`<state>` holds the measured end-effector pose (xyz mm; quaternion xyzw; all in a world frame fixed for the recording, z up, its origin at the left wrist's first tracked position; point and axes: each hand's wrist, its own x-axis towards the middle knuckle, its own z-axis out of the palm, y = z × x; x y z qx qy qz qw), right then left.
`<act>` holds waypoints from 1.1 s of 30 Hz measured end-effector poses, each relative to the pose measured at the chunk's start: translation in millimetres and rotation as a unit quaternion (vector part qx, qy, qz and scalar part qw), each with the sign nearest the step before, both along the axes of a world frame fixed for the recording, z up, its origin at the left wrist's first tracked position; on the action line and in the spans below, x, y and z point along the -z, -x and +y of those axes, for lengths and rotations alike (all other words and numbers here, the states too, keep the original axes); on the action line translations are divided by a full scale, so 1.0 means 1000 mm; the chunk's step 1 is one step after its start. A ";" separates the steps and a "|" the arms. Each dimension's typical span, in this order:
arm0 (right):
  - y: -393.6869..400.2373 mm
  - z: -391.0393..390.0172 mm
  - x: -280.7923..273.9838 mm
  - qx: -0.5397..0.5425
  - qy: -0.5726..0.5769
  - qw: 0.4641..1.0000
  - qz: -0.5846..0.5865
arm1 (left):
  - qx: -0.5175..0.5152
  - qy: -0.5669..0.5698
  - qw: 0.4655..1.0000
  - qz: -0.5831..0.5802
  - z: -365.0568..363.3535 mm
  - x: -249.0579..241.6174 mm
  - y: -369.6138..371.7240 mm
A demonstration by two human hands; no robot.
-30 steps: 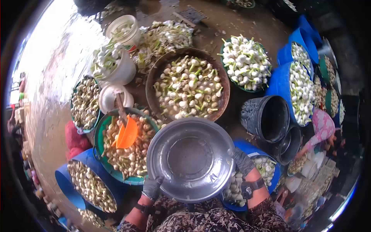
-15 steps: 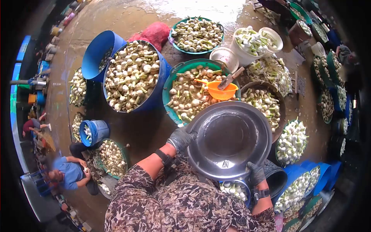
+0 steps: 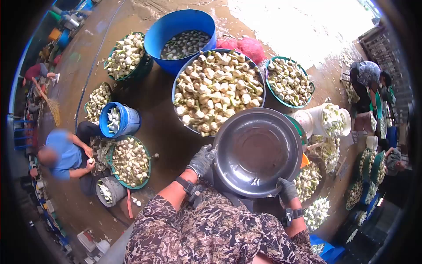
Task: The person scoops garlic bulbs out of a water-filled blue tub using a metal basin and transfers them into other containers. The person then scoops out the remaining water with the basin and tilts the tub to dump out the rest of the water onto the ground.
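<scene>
Around me the brown floor [image 3: 66, 105] looks wet. Bright white light [image 3: 285, 31] shines on it up ahead. Off to my right, I see a row of dark bars [image 3: 384, 53].

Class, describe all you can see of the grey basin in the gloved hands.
The basin is round and dark grey, with a glossy rim and browner base; metal or plastic, unclear. It looks empty, opening toward the camera. Before the wearer's torso, the left hand holds its left edge, the right hand its lower right edge.
</scene>
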<state>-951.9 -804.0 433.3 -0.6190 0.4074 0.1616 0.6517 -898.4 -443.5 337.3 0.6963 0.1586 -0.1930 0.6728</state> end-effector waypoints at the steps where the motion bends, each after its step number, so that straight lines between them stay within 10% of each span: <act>1: -0.021 0.027 -0.007 -0.008 0.001 1.000 -0.002 | 0.019 -0.057 0.998 -0.005 0.028 0.014 -0.010; 7: -0.083 0.095 -0.023 -0.026 0.000 1.000 -0.014 | -0.150 0.160 0.968 0.125 0.147 -0.038 -0.055; 15: -0.119 0.116 -0.033 -0.137 0.038 0.987 -0.078 | -0.231 0.123 0.960 0.104 0.185 -0.068 -0.014; 24: -0.177 0.198 -0.010 0.019 -0.125 0.992 0.007 | -0.299 0.191 0.928 0.113 0.315 -0.038 0.008; 33: -0.258 0.382 0.019 -0.074 -0.037 0.996 -0.045 | -0.367 0.179 0.894 0.184 0.497 -0.044 -0.023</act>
